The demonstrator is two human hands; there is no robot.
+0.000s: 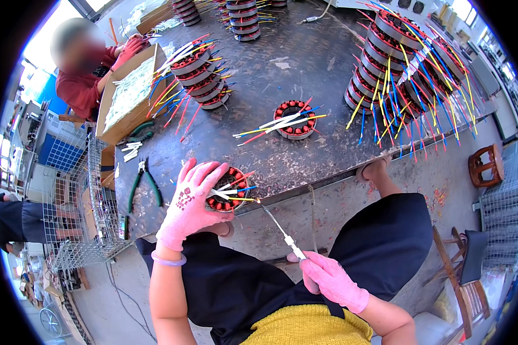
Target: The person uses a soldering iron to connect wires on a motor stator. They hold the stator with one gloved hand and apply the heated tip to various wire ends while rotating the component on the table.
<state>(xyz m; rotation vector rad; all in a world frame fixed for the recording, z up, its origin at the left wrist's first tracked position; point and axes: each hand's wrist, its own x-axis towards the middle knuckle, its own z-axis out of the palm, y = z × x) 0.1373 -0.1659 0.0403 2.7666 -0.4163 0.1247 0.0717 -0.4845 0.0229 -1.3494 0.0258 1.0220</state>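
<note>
My left hand (185, 208), in a pink glove, grips a wound motor stator (220, 205) at the near edge of the table. Red, blue and yellow leads and white sleeves lie across this ring of red windings. In my gloved right hand (335, 280) is a soldering iron (294, 246), held by its handle. The iron's thin tip points up and left, at or very close to the end of a yellow lead; whether they touch I cannot tell. Farther back lies another single stator (296, 131) with its leads spread to the left.
Green-handled pliers (147, 183) and short white sleeves (132, 150) lie at the left. Stator stacks (204, 86) stand behind, with larger ones (380, 63) at the right. Across the left corner, a co-worker's gloved hands (129, 50) are beside a box (114, 129) of white sleeves.
</note>
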